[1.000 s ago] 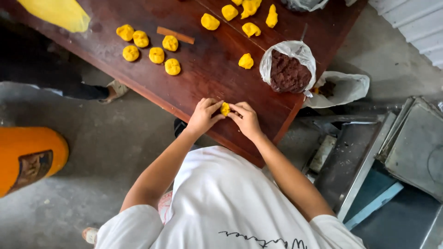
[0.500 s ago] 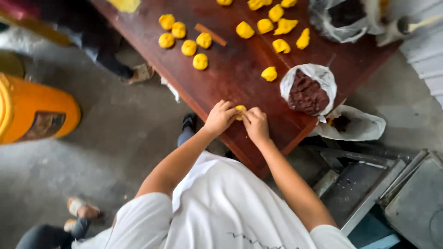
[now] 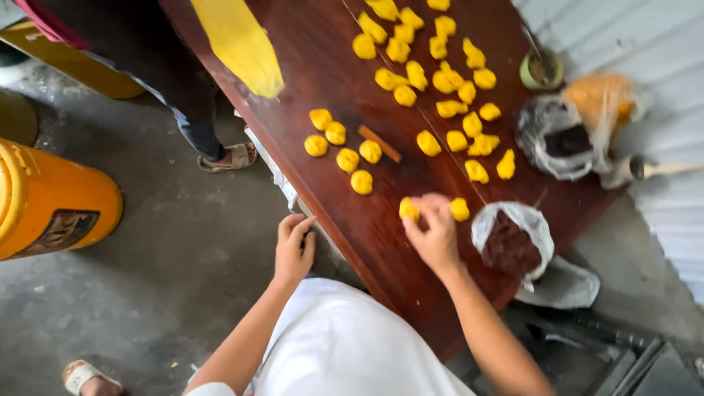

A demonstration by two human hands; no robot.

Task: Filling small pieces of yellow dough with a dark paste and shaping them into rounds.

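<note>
My right hand (image 3: 438, 236) reaches over the dark wooden table (image 3: 330, 66) with its fingertips closed on a yellow dough ball (image 3: 408, 211) that rests on the tabletop. A second yellow ball (image 3: 460, 210) lies just to the right of that hand. My left hand (image 3: 293, 248) hangs at the table's near edge, fingers loosely apart and holding nothing. A cluster of several round dough balls (image 3: 345, 155) sits further up the table, beside a short wooden stick (image 3: 379, 144).
A plastic bag of dark brown filling (image 3: 511, 246) lies right of my right hand. Several yellow pieces (image 3: 440, 81) cover the far table, with a green cup (image 3: 541, 70) and more bags (image 3: 565, 136). An orange barrel (image 3: 51, 205) stands left. Another person's sandalled foot (image 3: 229, 156) is by the table.
Both hands were together on one dough piece at the table's near edge. My right hand has since carried it forward onto the table, and my left hand has let go.
</note>
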